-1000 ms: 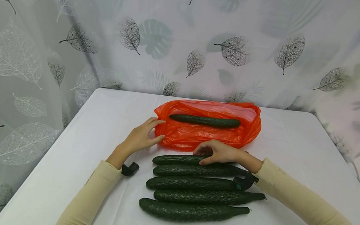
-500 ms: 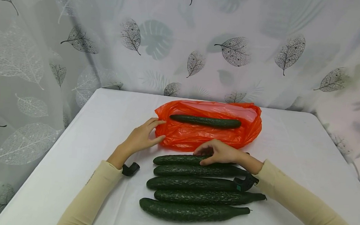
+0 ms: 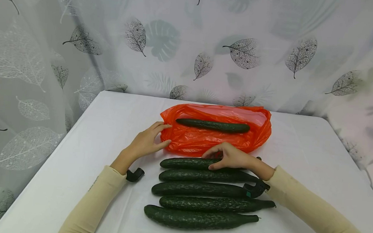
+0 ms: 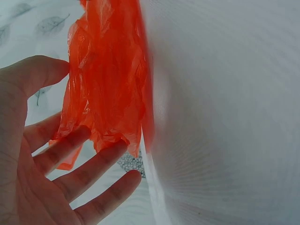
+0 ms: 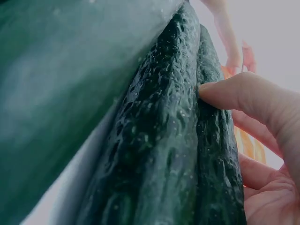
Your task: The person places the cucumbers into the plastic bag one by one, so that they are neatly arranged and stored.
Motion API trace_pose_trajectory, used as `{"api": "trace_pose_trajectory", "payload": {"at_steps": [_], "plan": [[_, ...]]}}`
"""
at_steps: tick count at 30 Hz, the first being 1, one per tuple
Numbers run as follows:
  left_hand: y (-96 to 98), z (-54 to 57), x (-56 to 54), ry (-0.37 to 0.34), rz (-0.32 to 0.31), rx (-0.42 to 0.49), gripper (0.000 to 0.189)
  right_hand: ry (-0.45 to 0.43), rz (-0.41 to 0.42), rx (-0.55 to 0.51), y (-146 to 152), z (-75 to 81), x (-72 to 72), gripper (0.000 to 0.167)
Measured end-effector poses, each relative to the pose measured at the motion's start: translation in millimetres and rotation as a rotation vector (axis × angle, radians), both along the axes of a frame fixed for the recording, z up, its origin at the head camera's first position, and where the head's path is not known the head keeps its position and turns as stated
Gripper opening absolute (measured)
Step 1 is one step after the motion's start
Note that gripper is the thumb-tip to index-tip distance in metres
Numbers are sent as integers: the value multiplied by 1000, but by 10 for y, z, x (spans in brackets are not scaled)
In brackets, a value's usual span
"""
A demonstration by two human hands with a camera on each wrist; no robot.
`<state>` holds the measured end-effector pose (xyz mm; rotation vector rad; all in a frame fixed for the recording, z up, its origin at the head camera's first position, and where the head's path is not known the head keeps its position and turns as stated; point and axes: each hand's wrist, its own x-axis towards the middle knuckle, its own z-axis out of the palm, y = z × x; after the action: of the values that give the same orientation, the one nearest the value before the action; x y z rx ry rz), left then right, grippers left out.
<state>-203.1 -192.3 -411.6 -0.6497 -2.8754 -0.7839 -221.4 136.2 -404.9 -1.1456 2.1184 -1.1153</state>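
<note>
My right hand [image 3: 230, 157] pinches the farthest cucumber [image 3: 180, 162] of the row, thumb on its near side and fingers over its far side. In the right wrist view, the thumb presses against this cucumber [image 5: 218, 154], beside a neighbouring cucumber [image 5: 159, 140]. My left hand [image 3: 144, 142] is at the left end of a red plastic bag [image 3: 188, 138], fingers spread. The left wrist view has those fingertips touching the bag [image 4: 110, 70]. One cucumber [image 3: 212, 125] lies lengthwise on the opened bag.
Nearer the front, several more cucumbers [image 3: 195, 219] lie side by side on the white table [image 3: 301, 149]. Black wrist cameras [image 3: 135, 175] are worn on both wrists. A leaf-patterned curtain [image 3: 192, 34] surrounds the back and sides of the table.
The gripped cucumber and my right hand have shifted slightly to the right and away from the row. My left hand, the bag and the cucumber on it stay put.
</note>
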Motion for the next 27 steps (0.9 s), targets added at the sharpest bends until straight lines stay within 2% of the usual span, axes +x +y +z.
{"api": "trace_pose_trajectory", "payload": {"at_steps": [10, 27], "plan": [[0, 11, 0, -25, 5, -10, 55, 43, -22, 6, -1, 75, 15, 31], [3, 17, -4, -27, 5, -14, 55, 130, -23, 20, 32, 324, 74, 33]]}}
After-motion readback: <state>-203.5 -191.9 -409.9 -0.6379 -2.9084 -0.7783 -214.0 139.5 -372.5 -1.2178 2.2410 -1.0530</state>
